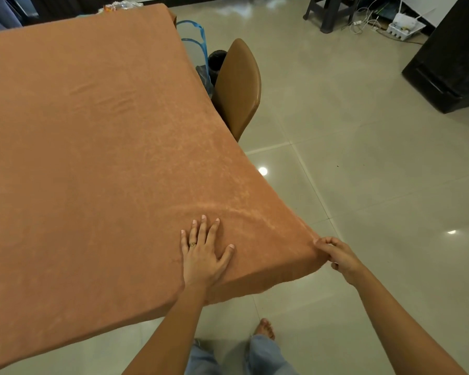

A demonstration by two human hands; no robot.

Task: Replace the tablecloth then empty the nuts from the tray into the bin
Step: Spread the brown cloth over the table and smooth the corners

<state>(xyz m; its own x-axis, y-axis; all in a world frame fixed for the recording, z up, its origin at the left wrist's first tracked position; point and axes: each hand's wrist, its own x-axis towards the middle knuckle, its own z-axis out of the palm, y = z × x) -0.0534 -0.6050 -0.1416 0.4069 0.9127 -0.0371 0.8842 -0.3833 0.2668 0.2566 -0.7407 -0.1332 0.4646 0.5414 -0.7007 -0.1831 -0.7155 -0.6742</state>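
The orange tablecloth covers the table. The left hand lies flat and spread on it, and the right hand pinches its corner. Next, I think, pull it smooth, then find the nuts, which I cannot see

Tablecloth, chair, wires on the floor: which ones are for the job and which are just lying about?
For the job: tablecloth, left hand pressing it flat, right hand pinching its corner, dark bin.
Just lying about: chair, stool, wires, black cabinet.
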